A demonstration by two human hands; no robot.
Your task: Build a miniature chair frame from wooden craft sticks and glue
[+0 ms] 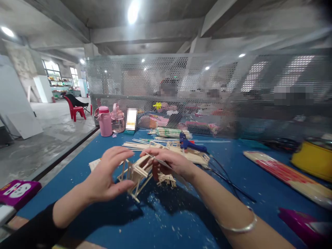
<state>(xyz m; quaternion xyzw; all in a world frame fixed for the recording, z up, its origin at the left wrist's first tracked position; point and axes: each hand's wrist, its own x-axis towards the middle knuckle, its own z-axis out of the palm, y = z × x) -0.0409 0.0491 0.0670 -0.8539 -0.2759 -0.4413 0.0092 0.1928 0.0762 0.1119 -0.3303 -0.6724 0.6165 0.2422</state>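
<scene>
A small model built of thin wooden sticks (138, 174) is held up just above the blue table (181, 221). My left hand (107, 176) cups its left side, fingers curved round the frame. My right hand (171, 162) grips its right side, and a thin stick (158, 160) lies along the right fingers. A silver bangle (240, 226) sits on my right wrist. Under the model lies a small bundle of sticks (167, 180).
Loose sticks and a flat stick panel (192, 155) lie behind the hands, with a blue glue gun (189, 143) and its cable. Two pink bottles (110, 121) stand at the back left. A yellow tub (312, 159) and stick packets (285, 176) are right. Perforated screen (207, 93) behind.
</scene>
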